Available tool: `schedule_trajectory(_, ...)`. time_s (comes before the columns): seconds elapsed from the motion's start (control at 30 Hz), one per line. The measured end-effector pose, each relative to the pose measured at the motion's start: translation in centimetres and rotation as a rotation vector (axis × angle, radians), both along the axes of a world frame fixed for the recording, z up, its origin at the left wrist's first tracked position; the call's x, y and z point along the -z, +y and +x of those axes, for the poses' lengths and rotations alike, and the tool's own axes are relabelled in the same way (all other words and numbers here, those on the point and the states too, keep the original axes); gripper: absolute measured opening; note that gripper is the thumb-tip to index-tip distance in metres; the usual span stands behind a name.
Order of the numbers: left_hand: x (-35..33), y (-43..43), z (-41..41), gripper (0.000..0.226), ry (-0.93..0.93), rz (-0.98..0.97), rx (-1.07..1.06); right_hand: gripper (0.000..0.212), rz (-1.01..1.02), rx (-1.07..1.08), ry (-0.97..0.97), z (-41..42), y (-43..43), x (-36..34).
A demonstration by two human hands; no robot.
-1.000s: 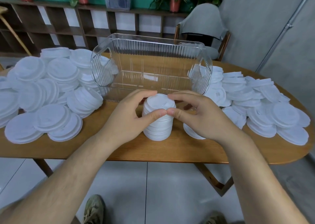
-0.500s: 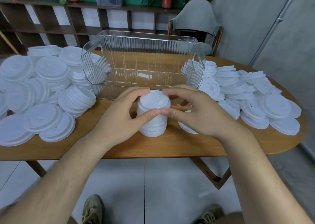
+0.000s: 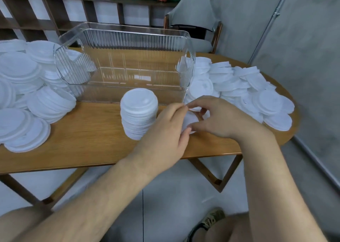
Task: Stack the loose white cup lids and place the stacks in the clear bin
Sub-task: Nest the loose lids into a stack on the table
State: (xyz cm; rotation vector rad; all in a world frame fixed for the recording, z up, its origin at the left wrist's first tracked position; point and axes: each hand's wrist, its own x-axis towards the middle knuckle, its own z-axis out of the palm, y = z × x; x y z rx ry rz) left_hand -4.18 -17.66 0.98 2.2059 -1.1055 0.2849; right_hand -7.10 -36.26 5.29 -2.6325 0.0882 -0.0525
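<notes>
Right of the middle, the left hand (image 3: 165, 131) and the right hand (image 3: 220, 120) are both pinching one loose lid (image 3: 189, 120), I think, but fingers are hiding most of it. It should be going flat on the stack (image 3: 138, 113) just left of them, edges matching, so nothing is tipping. The clear bin (image 3: 128, 33) is waiting right behind. Lid piles (image 3: 257, 94) are crowding both sides of the table (image 3: 88, 131).
</notes>
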Motion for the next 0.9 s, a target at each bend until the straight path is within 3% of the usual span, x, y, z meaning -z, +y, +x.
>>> schedule_trajectory(0.13,1.8,-1.1,0.1,0.059,0.069,0.162,-0.108,0.067,0.001,-0.005,0.067,0.0,-0.3,1.6)
schedule_trajectory(0.4,2.1,-1.7,0.1,0.065,0.144,0.224,-0.171,0.053,0.001,0.027,0.043,0.2,-0.7,2.0)
schedule_trajectory(0.67,1.8,-1.7,-0.7,0.054,0.125,0.079,-0.150,0.046,0.041,0.052,-0.025,-0.6,-1.2,1.3)
schedule_trajectory(0.9,-1.5,-0.4,-1.4,0.049,0.018,-0.144,-0.161,0.041,0.189,0.023,-0.286,-1.9,-0.5,-2.1)
